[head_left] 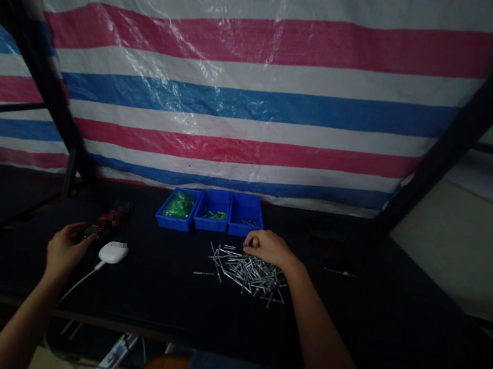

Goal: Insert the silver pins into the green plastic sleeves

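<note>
My left hand is on the left of the black table, its fingers closed on the near end of a dark object with red markings. Over the back edge of a pile of silver metal pins is my right hand, fingers curled together; whatever is between the fingertips is too small to make out. Just behind the pile stand three blue bins in a row: the left bin holds a green bagged item, the middle bin small green pieces, and the right bin a few small metal pieces.
A white rounded device with a white cable lies right of my left hand. A dark flat object lies at the right. Striped sheeting hangs behind the table between black frame posts. Below the front edge is a power strip.
</note>
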A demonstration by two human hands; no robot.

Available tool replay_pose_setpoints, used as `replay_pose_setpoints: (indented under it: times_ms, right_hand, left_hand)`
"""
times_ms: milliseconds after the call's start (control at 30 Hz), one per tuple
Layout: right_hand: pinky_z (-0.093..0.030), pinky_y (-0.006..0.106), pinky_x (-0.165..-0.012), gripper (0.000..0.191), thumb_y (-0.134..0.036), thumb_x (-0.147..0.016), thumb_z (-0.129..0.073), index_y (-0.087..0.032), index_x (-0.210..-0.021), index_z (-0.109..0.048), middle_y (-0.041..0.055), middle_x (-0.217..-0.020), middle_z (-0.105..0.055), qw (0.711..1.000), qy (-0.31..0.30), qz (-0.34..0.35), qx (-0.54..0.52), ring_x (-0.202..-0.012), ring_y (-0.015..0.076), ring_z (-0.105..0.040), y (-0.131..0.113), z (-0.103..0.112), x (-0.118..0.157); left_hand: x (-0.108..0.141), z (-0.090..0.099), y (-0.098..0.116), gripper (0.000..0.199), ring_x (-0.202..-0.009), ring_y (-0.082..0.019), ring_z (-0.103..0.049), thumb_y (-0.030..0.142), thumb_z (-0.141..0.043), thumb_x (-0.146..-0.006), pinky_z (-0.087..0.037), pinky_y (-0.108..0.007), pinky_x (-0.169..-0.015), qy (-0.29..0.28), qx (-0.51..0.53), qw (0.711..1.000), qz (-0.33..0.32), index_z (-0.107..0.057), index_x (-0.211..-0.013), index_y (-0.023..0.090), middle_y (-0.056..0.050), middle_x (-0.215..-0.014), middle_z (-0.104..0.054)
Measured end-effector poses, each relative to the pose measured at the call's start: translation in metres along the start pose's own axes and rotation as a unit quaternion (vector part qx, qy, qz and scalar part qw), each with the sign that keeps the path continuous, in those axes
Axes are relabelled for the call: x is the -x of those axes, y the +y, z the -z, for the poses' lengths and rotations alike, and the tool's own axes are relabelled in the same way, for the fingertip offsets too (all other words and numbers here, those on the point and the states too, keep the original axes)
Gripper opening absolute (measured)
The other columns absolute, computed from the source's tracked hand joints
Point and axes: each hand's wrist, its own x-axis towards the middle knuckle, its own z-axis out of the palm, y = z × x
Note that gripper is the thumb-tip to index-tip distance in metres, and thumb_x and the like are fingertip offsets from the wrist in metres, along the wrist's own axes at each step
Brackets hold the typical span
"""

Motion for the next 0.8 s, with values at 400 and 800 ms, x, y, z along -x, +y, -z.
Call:
replay_pose_setpoints:
  times_ms: [400, 800]
  right_hand:
    - [-0.033, 0.022, -0.052, 0.014, -0.037, -0.071, -0.064, -0.025, -0.076, -0.067, -0.0016, -0.073, -0.068, 0.998, 0.005, -0.047, 0.034, -0.065, 0.0138, -0.062, 0.0002, 0.0022, 0.0009]
    - [-0.032, 0.022, -0.052, 0.011, -0.033, -0.075, -0.060, -0.024, -0.075, -0.067, -0.0007, -0.077, -0.069, 0.999, 0.007, -0.033, 0.035, -0.068, 0.0142, -0.062, 0.0017, 0.0014, 0.0006]
  left_hand:
    - [0.0019, 0.0009, 0.0010, 0.056, -0.088, -0.029, -0.061, 0.047, -0.058, -0.066, -0.049, -0.036, -0.070, 0.008, -0.036, 0.999, -0.026, -0.058, -0.110, 0.012, -0.013, -0.104, -0.063]
    - [0.0007, 0.0021, -0.0006, 0.058, -0.091, -0.030, -0.060, 0.047, -0.058, -0.066, -0.048, -0.036, -0.072, -0.001, -0.049, 0.998, -0.042, -0.057, -0.112, 0.012, -0.016, -0.105, -0.062]
